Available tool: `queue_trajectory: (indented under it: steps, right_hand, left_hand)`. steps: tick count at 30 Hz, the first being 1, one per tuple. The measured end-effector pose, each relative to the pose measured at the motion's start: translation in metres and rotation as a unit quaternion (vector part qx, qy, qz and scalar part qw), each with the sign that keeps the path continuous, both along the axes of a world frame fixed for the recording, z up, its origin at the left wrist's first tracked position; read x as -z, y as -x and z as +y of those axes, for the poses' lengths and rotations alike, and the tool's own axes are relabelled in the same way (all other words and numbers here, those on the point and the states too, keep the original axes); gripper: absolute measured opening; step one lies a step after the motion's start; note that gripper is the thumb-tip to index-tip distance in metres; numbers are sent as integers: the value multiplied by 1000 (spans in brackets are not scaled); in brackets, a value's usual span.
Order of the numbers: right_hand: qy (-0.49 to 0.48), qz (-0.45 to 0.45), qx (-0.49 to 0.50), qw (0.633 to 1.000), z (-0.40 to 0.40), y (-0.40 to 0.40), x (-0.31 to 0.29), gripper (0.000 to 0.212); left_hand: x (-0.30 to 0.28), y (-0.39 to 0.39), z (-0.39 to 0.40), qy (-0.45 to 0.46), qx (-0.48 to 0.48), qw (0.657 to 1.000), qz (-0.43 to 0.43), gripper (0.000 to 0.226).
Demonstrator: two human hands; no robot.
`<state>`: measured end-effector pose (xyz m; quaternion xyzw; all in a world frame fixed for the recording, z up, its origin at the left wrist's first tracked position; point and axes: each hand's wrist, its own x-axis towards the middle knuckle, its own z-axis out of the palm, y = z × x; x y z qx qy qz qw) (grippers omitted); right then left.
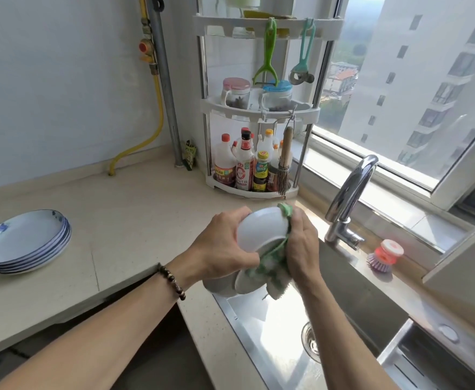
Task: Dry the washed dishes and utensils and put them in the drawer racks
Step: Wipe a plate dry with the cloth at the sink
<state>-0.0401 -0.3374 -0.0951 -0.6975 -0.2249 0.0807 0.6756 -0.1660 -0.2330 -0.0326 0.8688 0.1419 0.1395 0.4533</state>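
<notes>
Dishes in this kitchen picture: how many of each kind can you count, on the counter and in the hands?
Blue-patterned plates stacked on the counter: 5, judging by the rims
White dish held in the left hand, wiped with a green cloth by the right hand: 1
White dishes below the hands at the sink's edge: at least 1, partly hidden
Total: at least 7
</notes>
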Motion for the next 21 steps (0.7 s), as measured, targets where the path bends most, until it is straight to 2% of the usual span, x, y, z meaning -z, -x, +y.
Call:
queue_trajectory:
  steps: [2,6,9,12,15,18,19,21]
  right_hand:
    - [-10,77,2,997,-3,-6,-5,49]
    - [21,88,-24,996,-2,-15,-17,46]
    - [50,33,-46,997,-2,-16,-18,63]
    - [75,-28,-90,993,5,-11,-27,48]
    - [55,-110,-85,989,7,2,-28,44]
    - [69,-224,-86,968,6,28,-6,39]
    - [68,-232,-81,967,5,27,2,40]
    - [45,-156,-72,984,5,12,3,38]
  left_hand:
    - [-1,4,0,11,1,1000,-7,47]
    - [1,10,2,37,-14,999,-6,45]
    - [-7,7,10,12,19,997,73,50]
    - [-14,-5,7,-60,52,989,128,50]
    - [-7,-8,1,-72,13,991,107,47]
    - [4,-9,2,-29,-72,996,54,43]
    - [6,-9,3,-18,-80,996,40,45]
    - [5,-9,2,-17,-73,997,32,44]
